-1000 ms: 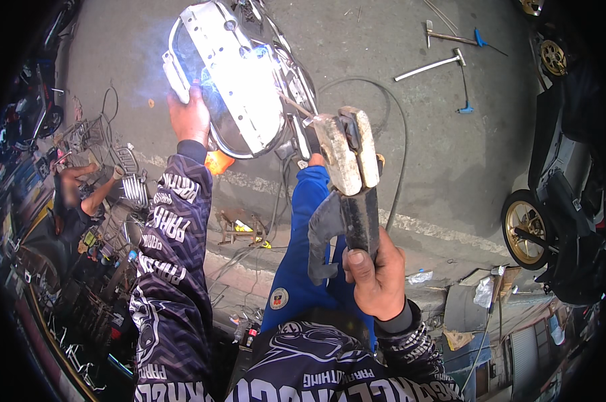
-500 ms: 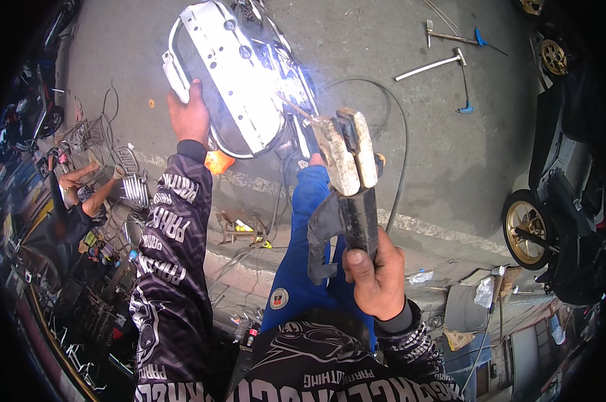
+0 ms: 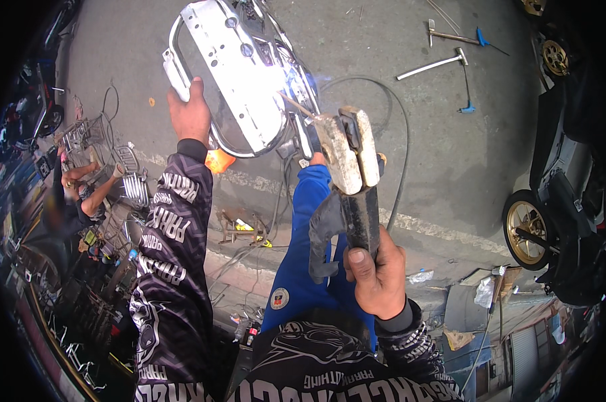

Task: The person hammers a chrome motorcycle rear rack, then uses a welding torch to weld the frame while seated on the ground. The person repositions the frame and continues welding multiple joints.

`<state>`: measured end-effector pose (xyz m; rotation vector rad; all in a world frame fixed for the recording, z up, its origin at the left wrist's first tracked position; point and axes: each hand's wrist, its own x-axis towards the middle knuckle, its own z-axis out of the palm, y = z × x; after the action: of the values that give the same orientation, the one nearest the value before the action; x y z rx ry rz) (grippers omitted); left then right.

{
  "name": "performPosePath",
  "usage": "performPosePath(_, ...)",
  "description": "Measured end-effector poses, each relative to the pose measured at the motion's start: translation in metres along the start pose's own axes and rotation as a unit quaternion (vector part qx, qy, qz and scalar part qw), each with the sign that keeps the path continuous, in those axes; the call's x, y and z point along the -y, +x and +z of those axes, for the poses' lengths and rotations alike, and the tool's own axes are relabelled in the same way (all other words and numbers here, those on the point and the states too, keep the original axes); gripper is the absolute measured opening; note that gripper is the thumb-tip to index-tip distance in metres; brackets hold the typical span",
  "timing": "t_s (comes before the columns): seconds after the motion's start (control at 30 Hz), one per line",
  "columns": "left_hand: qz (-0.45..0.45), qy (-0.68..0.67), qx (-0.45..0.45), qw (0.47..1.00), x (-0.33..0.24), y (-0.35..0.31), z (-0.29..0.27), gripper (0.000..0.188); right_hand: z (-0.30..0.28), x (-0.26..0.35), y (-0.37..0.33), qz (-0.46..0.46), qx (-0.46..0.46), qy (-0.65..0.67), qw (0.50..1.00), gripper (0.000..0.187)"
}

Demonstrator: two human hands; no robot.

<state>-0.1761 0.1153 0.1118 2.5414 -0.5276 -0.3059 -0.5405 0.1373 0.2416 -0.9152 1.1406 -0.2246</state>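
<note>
In my right hand (image 3: 378,275) is a welding electrode holder (image 3: 358,201) with a black handle and worn, pale jaws. A thin welding rod (image 3: 296,104) runs from its jaws to the right side of a shiny metal rack (image 3: 226,74). A bright white arc glares at the rod's tip and washes out the metal around it. My left hand (image 3: 190,115) grips the rack's tubular frame at its lower left, fingers wrapped round the bar. Just below the rack shows a piece of orange material (image 3: 218,161).
A dark cable (image 3: 405,134) curves over the concrete. Hammers (image 3: 443,65) lie at the far right, near a black motorcycle (image 3: 551,201). A small metal stand (image 3: 244,232) sits below the rack. At left, another person (image 3: 82,194) sits among metal parts.
The electrode holder has shifted very slightly to the right, and the arc's glare is a little smaller. My left hand stays on the frame. The person at left has moved slightly.
</note>
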Motion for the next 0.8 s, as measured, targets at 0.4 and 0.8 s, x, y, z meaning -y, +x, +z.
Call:
performPosePath(0.4,-0.006,0.019,0.007,1.000,-0.0010,0.0006,-0.0015,0.068,0.0014,-0.0022,0.0013,-0.009,-0.003,0.001,1.000,0.035)
performPosePath(0.8,-0.008,-0.005,0.011,1.000,-0.0006,0.0002,-0.0004,0.067,0.0030,-0.0038,0.0012,-0.006,-0.008,0.001,1.000,0.035)
